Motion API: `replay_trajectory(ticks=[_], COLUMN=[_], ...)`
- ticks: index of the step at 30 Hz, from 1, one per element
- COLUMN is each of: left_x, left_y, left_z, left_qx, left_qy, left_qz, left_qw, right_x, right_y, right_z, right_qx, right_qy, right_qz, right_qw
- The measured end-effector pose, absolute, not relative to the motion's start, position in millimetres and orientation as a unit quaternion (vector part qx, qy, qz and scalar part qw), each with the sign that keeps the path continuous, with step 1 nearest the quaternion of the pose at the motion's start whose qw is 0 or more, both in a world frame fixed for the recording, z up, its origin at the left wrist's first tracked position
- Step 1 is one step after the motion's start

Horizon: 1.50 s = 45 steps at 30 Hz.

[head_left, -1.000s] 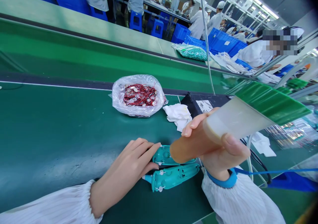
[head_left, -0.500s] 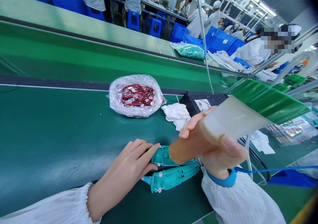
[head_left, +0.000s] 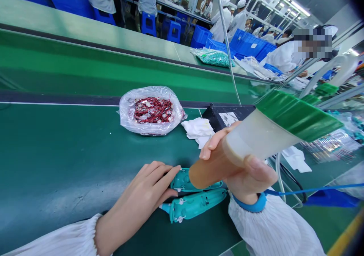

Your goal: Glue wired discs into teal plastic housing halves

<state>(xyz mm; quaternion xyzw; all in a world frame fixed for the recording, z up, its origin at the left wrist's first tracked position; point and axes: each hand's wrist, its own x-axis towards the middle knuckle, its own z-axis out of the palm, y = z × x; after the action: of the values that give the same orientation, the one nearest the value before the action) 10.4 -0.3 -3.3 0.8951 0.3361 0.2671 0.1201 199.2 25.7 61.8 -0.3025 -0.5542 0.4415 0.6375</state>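
Note:
My right hand (head_left: 250, 174) is wrapped round a translucent bottle (head_left: 261, 135) with amber liquid in its lower end and a wide green end at the top. The bottle is tilted, its rounded amber end over a teal plastic shell half (head_left: 182, 180) and hiding part of it. My left hand (head_left: 148, 191) grips that shell's left end between thumb and fingers. Just in front lies a second teal shell half (head_left: 196, 205), hollow side up, with small white wheel-like parts at its left end. A blue wrist strap (head_left: 253, 205) with a cord circles my right wrist.
A clear plastic bag (head_left: 127, 116) of red wires with round metal discs stands behind my hands. White tissues (head_left: 199, 129) and a black box (head_left: 216, 116) lie right of it. Beyond runs a green conveyor belt (head_left: 85, 70). A co-worker (head_left: 290, 57) sits at far right.
The whole view has shifted slightly, so things appear a little further left. Both hands keep their grips, and the bottle stays tilted over the shell half.

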Motion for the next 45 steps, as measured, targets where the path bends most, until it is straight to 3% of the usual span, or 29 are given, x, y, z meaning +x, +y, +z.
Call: replay_trajectory(ticks=[45], left_x=[8.8], left_y=[-1.1], left_z=[-4.2], left_qx=[0.89], left_qy=[0.35], left_qz=[0.262], left_qw=[0.132], right_x=[209.9], right_y=[27.6], right_z=[68.4], right_qx=[-0.303], right_qy=[-0.541], right_qz=[0.43], right_qw=[0.656])
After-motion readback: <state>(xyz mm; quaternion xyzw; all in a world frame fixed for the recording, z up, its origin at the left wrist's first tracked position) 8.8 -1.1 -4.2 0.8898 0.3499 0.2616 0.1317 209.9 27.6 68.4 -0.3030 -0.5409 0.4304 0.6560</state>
